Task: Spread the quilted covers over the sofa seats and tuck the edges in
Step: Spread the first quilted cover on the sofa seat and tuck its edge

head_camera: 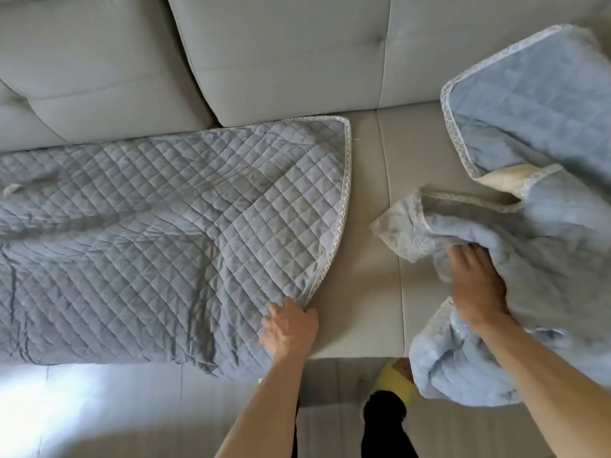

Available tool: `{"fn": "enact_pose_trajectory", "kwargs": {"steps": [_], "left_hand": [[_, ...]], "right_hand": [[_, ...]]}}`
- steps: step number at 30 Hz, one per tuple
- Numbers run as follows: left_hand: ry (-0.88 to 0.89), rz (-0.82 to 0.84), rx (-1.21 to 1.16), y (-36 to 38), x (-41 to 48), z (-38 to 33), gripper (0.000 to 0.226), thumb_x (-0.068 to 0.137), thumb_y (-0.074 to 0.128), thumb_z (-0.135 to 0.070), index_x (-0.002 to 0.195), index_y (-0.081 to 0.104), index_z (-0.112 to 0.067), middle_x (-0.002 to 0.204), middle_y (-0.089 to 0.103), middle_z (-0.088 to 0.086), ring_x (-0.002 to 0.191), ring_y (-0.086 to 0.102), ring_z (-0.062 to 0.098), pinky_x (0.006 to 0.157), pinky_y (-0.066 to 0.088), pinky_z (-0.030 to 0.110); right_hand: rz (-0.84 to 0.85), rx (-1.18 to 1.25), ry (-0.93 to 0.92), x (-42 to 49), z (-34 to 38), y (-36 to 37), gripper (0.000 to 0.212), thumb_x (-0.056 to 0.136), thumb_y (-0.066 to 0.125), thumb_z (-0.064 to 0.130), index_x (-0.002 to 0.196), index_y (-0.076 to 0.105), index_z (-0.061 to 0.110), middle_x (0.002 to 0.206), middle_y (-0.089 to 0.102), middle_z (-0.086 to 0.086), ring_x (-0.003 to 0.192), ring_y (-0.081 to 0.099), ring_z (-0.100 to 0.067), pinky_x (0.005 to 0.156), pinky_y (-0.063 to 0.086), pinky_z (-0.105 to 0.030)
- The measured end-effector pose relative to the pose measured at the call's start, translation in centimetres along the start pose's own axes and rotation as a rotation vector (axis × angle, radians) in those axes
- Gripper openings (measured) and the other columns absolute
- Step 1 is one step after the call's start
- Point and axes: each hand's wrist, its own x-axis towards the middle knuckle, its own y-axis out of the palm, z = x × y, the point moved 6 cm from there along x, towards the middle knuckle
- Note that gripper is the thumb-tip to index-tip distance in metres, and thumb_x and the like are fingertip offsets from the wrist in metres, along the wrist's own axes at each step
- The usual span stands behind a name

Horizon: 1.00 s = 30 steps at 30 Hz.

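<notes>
Fingers [275, 313] spread, left hand [289, 328] on flat quilted cover [158, 226]; right hand [476, 289] clutching crumpled cover [529, 133]

left arm [261, 408] bare, reaching far from near centre | left grip [289, 328] palm down, fingers spread, pressing | right arm [545, 385] bare, from near right | right grip [476, 285] fingers curled into bunched cover [463, 368]
</notes>
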Motion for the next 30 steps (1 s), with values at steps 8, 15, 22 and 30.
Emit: {"fn": "enact_pose_trajectory", "kwargs": {"steps": [8,15,22,30], "left_hand": [[0.179,-0.024,-0.292,-3.6,-1.2,2.3,0.026,0.081,0.06,-0.035,0.061,0.055,-0.018,0.058,0.055,-0.004,0.064,0.055,0.017,0.057,0.042,0.031],[0.279,0.019,-0.314,-7.0,-2.0,3.8,0.03,0.079,0.063,-0.031,0.075,0.064,0.0,0.06,0.047,0.0,0.054,0.041,0.01,0.049,0.031,0.024],[0.319,0.07,-0.5,-6.2,-3.1,4.4,0.029,0.082,0.063,-0.048,0.076,0.066,-0.019,0.065,0.053,-0.008,0.063,0.05,0.011,0.059,0.041,0.027],[0.396,0.152,-0.122,-2.9,-1.6,2.7,0.056,0.094,0.048,-0.042,0.148,0.037,-0.038,0.152,0.038,0.0,0.137,0.038,0.027,0.109,0.039,0.043]], "right_hand": [[0.218,0.237,-0.144,-2.3,11.6,-3.4,0.058,0.071,0.065,0.022,0.128,0.057,0.013,0.144,0.043,-0.011,0.131,0.036,-0.034,0.109,0.03,-0.047],[0.787,0.883,-0.337,-10.0,24.8,-1.5,0.06,0.08,0.07,0.027,0.137,0.052,0.027,0.139,0.051,0.005,0.124,0.05,-0.02,0.097,0.043,-0.023],[0.771,0.716,-0.222,-12.0,22.7,-4.3,0.026,0.091,0.054,0.04,0.077,0.043,0.021,0.082,0.064,-0.002,0.076,0.059,-0.023,0.064,0.037,-0.028],[0.833,0.636,0.15,-11.3,13.7,-1.7,0.006,0.094,0.055,0.029,0.093,0.059,0.024,0.1,0.07,0.0,0.098,0.065,-0.022,0.081,0.049,-0.032]]}}
